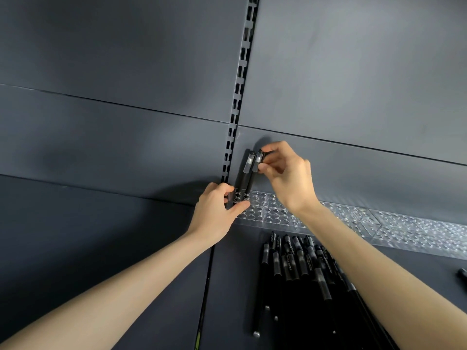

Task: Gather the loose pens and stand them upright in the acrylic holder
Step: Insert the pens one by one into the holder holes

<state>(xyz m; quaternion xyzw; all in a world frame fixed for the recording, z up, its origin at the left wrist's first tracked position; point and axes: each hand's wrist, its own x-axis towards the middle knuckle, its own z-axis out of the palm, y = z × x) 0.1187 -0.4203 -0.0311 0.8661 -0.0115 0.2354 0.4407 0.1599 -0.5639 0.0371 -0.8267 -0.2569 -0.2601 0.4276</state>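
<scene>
- Left hand (217, 210): my thumb and fingers curl round the left end of the holder (275, 215) and grip it. I judge this is to keep the light plastic from sliding or tipping while a pen goes in.
- Right hand (285, 173): my thumb and fingertips pinch the cap end of the held pen (252, 178). Gripping high leaves the lower barrel free to find its hole.
- Held pen: black with a pale band near the cap, almost upright and leaning a little. Its lower end is at the holder's back-left holes. I cannot tell if it is fully seated.
- Standing pen (243, 173): same kind, just beside the held pen on its left and parallel to it, with its foot in the holder's corner. Filling seems to start from this end.
- Holder: clear acrylic with rows of round holes, set along the foot of the back panel (353, 84). Nearly all the visible holes have no pen in them.
- Loose pens (298, 269): a black heap lying flat on the shelf (151, 261), in front of the holder and partly under my right forearm, within short reach.
- Slotted rail (240, 97): an upright strip between the wall panels, behind the two pens.
- Progress, as I judge it: early, with most pens still to be stood up.
</scene>
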